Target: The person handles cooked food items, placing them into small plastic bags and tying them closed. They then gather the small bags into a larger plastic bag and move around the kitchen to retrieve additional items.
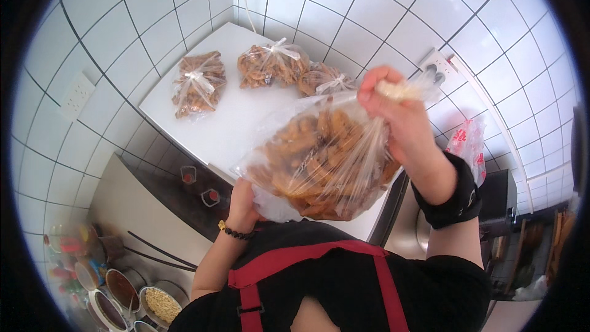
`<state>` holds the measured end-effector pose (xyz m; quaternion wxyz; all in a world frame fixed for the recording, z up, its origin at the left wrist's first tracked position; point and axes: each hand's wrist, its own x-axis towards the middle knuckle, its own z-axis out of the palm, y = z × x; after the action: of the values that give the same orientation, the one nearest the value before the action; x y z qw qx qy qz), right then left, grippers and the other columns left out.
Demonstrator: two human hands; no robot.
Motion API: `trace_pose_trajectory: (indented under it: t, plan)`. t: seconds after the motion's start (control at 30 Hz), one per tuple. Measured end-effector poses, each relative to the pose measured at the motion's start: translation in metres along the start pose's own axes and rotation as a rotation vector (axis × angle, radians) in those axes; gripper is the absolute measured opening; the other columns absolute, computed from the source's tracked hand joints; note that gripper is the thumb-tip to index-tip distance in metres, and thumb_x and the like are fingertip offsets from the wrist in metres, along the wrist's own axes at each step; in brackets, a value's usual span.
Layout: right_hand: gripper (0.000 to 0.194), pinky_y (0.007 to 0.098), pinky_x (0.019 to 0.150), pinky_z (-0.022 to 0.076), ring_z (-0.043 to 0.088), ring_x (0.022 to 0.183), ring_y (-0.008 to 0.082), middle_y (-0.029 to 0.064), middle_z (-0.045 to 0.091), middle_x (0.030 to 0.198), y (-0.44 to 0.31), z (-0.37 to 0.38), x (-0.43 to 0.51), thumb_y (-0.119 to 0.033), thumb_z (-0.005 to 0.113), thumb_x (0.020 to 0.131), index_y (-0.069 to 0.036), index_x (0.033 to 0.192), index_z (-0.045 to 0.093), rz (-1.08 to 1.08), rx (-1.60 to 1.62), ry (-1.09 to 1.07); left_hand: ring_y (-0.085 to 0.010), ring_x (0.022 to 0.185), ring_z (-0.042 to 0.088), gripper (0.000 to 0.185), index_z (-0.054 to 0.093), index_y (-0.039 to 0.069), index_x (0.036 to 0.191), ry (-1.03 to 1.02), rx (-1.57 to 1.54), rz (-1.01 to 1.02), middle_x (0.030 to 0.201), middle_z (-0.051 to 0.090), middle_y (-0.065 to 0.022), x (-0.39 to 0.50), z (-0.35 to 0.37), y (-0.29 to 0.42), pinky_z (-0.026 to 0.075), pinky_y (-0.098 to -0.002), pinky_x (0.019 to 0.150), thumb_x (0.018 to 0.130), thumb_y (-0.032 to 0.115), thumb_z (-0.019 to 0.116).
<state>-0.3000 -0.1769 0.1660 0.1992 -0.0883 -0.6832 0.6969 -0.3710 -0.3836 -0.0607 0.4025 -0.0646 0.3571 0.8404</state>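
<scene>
A large clear plastic bag (322, 166) full of brown, fried-looking food pieces is held up in front of my body, tilted. My right hand (398, 110) grips its gathered neck, with a pale, blurred twist of plastic sticking out above the fist. At the bag's lower left, my left hand (244, 203) closes on thin whitish plastic (276, 205); its fingertips are partly hidden. Behind, on the white worktop (221, 143), lie three smaller knotted clear bags of similar brown pieces: one at the left (199, 85), one at the back (272, 64) and one beside it (325, 78).
White tiled walls meet behind the worktop, with a socket (435, 67) holding plugs at the right. At lower left stand several pots, one with pale strips (161, 304), another with reddish-brown contents (124, 288). A red-printed plastic bag (468, 150) hangs near a black appliance (498, 200).
</scene>
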Motion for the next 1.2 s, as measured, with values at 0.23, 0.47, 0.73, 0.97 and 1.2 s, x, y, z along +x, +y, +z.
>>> trace_pose_trajectory:
  t: [0.23,0.47,0.73,0.97,1.2]
  plan:
    - [0.010,0.0177,0.058,0.0358,0.046,0.075,0.0041,-0.0046,0.052,0.082,0.067,-0.042,-0.024,-0.005,0.059,0.081,-0.012,0.085,0.053,0.212,-0.046,0.037,-0.0158,0.084,0.058,0.043,0.046,0.004,0.125,-0.140,-0.016,-0.158,0.100,0.060,-0.0076,-0.040,-0.006,0.028,0.048,-0.0311,0.077,0.095,0.034,0.041]
    - [0.011,0.0143,0.052,0.0325,0.045,0.071,0.0022,-0.0059,0.049,0.078,0.095,-0.049,-0.027,-0.006,0.060,0.081,-0.012,0.085,0.052,0.248,0.066,0.087,-0.0150,0.085,0.056,0.046,0.034,0.012,0.136,-0.122,-0.181,-0.024,0.101,0.058,-0.0059,-0.041,0.002,0.020,0.048,-0.0323,0.076,0.096,0.034,0.039]
    - [0.014,0.0189,0.045,0.0363,0.044,0.068,0.0041,-0.0060,0.048,0.078,0.098,-0.071,-0.040,-0.013,0.062,0.082,-0.016,0.088,0.050,0.355,-0.128,0.214,-0.0144,0.082,0.056,0.046,0.035,0.013,0.135,-0.050,-0.165,0.030,0.101,0.057,-0.0066,-0.044,0.012,0.012,0.048,-0.0316,0.073,0.095,0.035,0.039]
    - [0.019,0.0194,0.046,0.0400,0.044,0.054,0.0039,-0.0046,0.050,0.073,0.096,-0.092,-0.048,-0.019,0.063,0.082,-0.016,0.092,0.047,0.420,-0.183,0.424,-0.0149,0.082,0.056,0.045,0.035,0.013,0.135,-0.114,-0.256,0.045,0.100,0.057,-0.0068,-0.043,0.004,0.011,0.048,-0.0327,0.072,0.095,0.034,0.040]
    - [0.022,0.0248,0.049,0.0431,0.053,0.049,0.0116,0.0075,0.060,0.077,0.085,-0.090,-0.034,-0.022,0.067,0.075,-0.008,0.091,0.059,0.015,-1.321,0.045,-0.0160,0.090,0.056,0.045,0.037,0.007,0.133,-0.110,-0.137,-0.046,0.106,0.058,-0.0062,-0.034,0.012,0.004,0.047,-0.0297,0.080,0.096,0.032,0.040]
